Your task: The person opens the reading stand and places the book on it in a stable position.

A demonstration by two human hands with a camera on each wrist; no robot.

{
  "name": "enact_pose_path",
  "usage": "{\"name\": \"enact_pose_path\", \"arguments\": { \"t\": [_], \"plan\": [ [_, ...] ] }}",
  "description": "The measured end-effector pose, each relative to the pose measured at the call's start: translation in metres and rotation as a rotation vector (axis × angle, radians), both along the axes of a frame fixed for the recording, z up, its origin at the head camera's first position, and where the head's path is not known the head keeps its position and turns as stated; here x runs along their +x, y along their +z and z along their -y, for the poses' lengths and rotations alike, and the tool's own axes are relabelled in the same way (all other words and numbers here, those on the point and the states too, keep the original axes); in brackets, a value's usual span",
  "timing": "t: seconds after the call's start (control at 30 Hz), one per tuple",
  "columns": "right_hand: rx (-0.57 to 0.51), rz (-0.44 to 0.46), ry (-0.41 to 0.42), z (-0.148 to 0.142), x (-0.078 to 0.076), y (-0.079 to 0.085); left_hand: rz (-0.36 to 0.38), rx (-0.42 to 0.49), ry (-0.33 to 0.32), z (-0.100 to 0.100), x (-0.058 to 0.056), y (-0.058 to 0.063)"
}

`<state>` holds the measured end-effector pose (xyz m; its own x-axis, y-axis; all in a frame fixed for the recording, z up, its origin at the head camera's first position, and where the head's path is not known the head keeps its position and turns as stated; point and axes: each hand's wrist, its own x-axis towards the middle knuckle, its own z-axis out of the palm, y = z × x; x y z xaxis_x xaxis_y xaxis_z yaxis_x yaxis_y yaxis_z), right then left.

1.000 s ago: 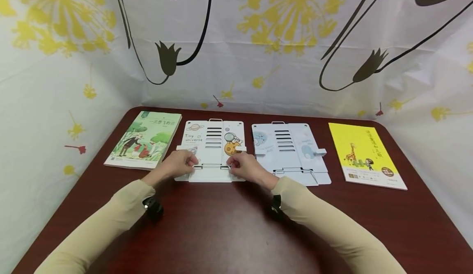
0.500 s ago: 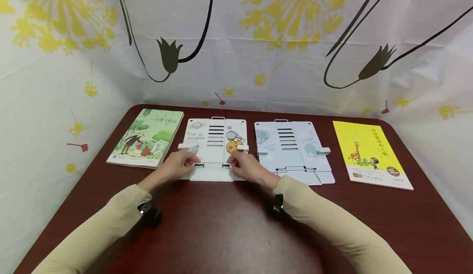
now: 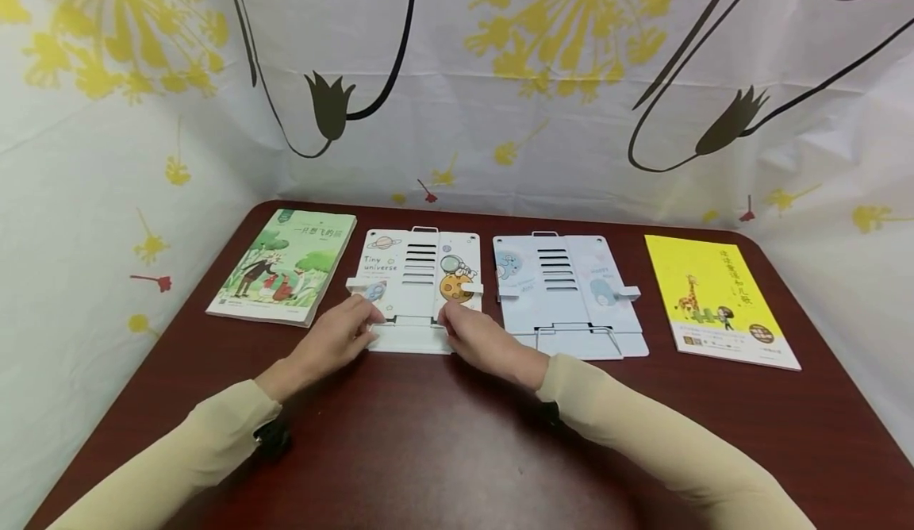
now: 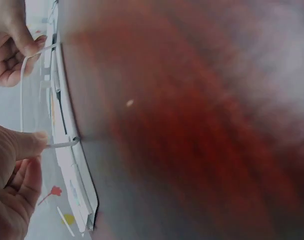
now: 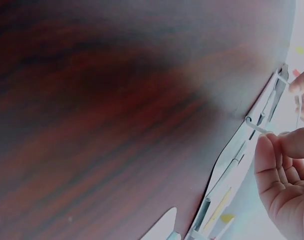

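Observation:
A white book stand (image 3: 421, 300) printed with an astronaut and "Tiny universe" lies flat on the table. My left hand (image 3: 334, 341) and right hand (image 3: 487, 341) are at its near edge, one at each side. Between them they pinch a bent white wire bracket (image 4: 23, 95). In the left wrist view this bracket stands up off the stand, its two legs still joined to the base. My right thumb and fingertips (image 5: 267, 145) hold one corner of the wire. The left thumb (image 4: 32, 145) presses the other corner against the fingers.
Right of it lies a second white stand (image 3: 571, 308) with blue prints, its wire folded down. A green picture book (image 3: 286, 268) lies at the left, a yellow book (image 3: 714, 292) at the right. Printed cloth (image 3: 457, 141) hangs behind the dark red table (image 3: 443, 435).
Both hands keep their pinch on the wire bracket, which has tilted up. My left wrist has dropped toward me and turned slightly. The camera view has shifted a little.

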<state>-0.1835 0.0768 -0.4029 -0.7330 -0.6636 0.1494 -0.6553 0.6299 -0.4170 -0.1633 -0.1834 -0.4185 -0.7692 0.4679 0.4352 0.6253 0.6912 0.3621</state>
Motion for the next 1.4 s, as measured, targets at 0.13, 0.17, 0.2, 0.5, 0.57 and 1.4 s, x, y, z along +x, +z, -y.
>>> {"name": "enact_pose_path", "arguments": {
  "t": [0.13, 0.17, 0.2, 0.5, 0.57, 1.4],
  "plan": [
    [0.029, -0.087, 0.048, -0.002, 0.008, -0.001, -0.084, 0.007, -0.02, 0.0, 0.007, -0.004],
    [0.035, -0.104, 0.06, -0.002, 0.009, -0.001, -0.102, 0.005, -0.025, 0.0, 0.009, -0.004],
    [0.038, -0.126, 0.067, -0.003, 0.01, -0.001, -0.113, 0.004, -0.028, 0.0, 0.01, -0.004],
    [-0.208, 0.161, 0.016, -0.016, -0.012, 0.009, 0.353, 0.002, -0.071, 0.015, -0.015, 0.02],
    [-0.323, 0.262, -0.101, -0.025, -0.027, 0.014, 0.472, 0.09, 0.022, 0.022, -0.028, 0.025],
    [-0.058, 0.421, -0.498, -0.03, -0.104, 0.013, 0.824, 0.34, 0.551, 0.016, -0.107, 0.014]
  ]
}}
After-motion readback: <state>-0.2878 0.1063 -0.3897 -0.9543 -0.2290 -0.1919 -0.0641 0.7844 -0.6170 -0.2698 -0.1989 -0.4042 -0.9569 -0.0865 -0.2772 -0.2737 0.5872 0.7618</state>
